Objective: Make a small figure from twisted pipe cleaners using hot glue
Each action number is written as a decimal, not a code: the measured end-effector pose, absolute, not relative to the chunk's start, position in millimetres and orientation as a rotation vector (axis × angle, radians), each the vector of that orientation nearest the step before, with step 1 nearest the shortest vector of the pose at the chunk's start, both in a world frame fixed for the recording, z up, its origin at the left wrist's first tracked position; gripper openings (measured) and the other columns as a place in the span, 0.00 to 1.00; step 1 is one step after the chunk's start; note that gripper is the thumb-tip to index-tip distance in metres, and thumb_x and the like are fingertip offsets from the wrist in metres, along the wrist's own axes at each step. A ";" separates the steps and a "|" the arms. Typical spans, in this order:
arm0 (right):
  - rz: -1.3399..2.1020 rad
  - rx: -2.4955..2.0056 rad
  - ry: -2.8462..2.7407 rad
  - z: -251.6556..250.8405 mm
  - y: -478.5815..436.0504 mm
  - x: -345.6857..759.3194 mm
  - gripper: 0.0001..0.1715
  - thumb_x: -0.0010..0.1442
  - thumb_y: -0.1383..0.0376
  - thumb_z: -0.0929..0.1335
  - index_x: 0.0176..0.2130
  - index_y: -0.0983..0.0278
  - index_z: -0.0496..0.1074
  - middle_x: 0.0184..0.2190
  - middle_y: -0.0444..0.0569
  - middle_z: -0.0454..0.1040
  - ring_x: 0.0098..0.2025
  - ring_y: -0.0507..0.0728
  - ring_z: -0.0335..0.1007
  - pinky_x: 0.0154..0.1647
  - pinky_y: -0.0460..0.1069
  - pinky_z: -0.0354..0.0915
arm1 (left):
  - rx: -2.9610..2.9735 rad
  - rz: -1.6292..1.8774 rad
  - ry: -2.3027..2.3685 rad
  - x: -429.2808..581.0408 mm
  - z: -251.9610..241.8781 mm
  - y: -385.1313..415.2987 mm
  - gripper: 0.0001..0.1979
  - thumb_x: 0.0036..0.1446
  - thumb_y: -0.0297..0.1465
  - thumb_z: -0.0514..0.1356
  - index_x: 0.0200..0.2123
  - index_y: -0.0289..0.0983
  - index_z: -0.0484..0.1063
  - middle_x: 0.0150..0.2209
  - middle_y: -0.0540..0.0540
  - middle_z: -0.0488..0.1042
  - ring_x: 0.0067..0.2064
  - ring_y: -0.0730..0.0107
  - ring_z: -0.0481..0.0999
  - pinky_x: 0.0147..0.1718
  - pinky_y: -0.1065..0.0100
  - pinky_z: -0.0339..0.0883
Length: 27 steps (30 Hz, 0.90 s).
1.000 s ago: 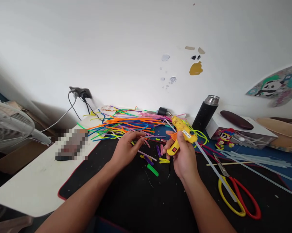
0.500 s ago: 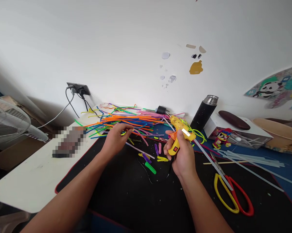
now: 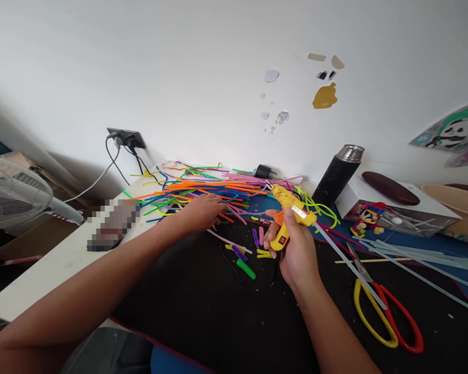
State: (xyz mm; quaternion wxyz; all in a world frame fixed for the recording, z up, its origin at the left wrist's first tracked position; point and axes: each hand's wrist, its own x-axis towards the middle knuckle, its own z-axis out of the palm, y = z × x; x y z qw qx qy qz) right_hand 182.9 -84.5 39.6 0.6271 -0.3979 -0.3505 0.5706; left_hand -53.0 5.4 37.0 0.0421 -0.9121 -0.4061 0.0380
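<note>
My right hand (image 3: 296, 252) is wrapped round the handle of a yellow hot-glue gun (image 3: 290, 210), its nozzle pointing up and left and a clear glue stick (image 3: 346, 262) trailing out behind. My left hand (image 3: 202, 210) reaches forward into the pile of colourful plastic strips (image 3: 202, 192) at the back of the black mat (image 3: 202, 306). Its fingers lie on the orange and blue strips, curled and partly hidden, and I cannot see whether they grip any. Short cut pieces in purple, green and yellow (image 3: 249, 254) lie between the two hands.
Red-and-yellow scissors (image 3: 385, 314) lie at the right on the mat, near several clear glue sticks (image 3: 416, 257). A black flask (image 3: 337, 176), a box (image 3: 389, 210) with a small figure, a wall socket (image 3: 126, 137) with cables and a white fan (image 3: 11, 195) surround the work area.
My left hand has moved away from the cut pieces, forward and up into the strip pile. The right hand keeps the glue gun almost still. The camera has shifted slightly.
</note>
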 end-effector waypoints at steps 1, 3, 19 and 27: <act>1.316 -0.918 -0.808 38.9 -84.8 182.9 0.32 0.59 0.40 0.73 0.42 0.67 0.78 0.18 0.41 0.69 0.19 0.54 0.71 0.12 0.42 0.55 | -2.788 0.139 -1.211 -54.4 36.8 7.8 0.09 0.61 0.29 0.64 0.45 0.37 0.78 0.48 0.39 0.79 0.51 0.53 0.77 0.50 0.58 0.67; 1.336 -0.932 -0.812 37.9 -85.7 182.4 0.31 0.60 0.41 0.73 0.43 0.67 0.78 0.19 0.42 0.70 0.19 0.54 0.70 0.12 0.42 0.55 | -2.791 0.159 -1.145 -56.8 36.6 11.4 0.06 0.64 0.30 0.61 0.41 0.37 0.78 0.45 0.40 0.79 0.48 0.54 0.78 0.47 0.59 0.68; 1.421 -1.039 -0.787 42.8 -91.5 175.1 0.32 0.62 0.40 0.71 0.42 0.66 0.79 0.18 0.44 0.69 0.18 0.53 0.67 0.12 0.43 0.56 | -2.759 -0.045 -1.381 -51.1 25.8 52.4 0.12 0.68 0.33 0.54 0.46 0.35 0.76 0.46 0.40 0.79 0.49 0.55 0.78 0.49 0.59 0.69; 1.450 -1.032 -0.789 41.7 -91.7 173.0 0.31 0.62 0.40 0.70 0.42 0.65 0.80 0.18 0.44 0.68 0.18 0.54 0.67 0.12 0.43 0.55 | -2.818 -0.445 -1.315 -73.4 47.8 1.7 0.14 0.69 0.28 0.52 0.51 0.38 0.76 0.51 0.41 0.77 0.55 0.54 0.72 0.58 0.53 0.66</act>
